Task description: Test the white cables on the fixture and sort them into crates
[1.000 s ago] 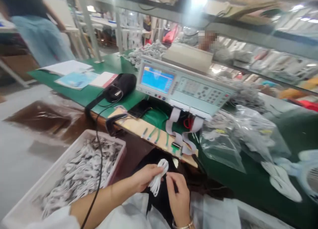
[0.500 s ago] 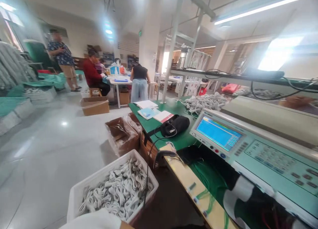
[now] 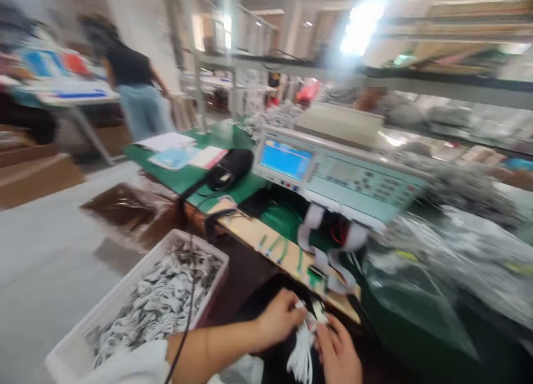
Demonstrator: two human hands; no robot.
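I have both hands on a white cable bundle point(image 3: 300, 355): left hand point(image 3: 283, 318) pinched on its top end, right hand point(image 3: 339, 350) clamped at its side. It hangs between them, fanning out below the grip, slightly blurred. Left of the grip: white bin point(image 3: 66, 363) heaped with coiled pale cables point(image 3: 156, 295). Farther left, past that: cardboard box point(image 3: 160, 231), contents unclear. Right of the grip: clear bag point(image 3: 410, 289), contents too blurred.
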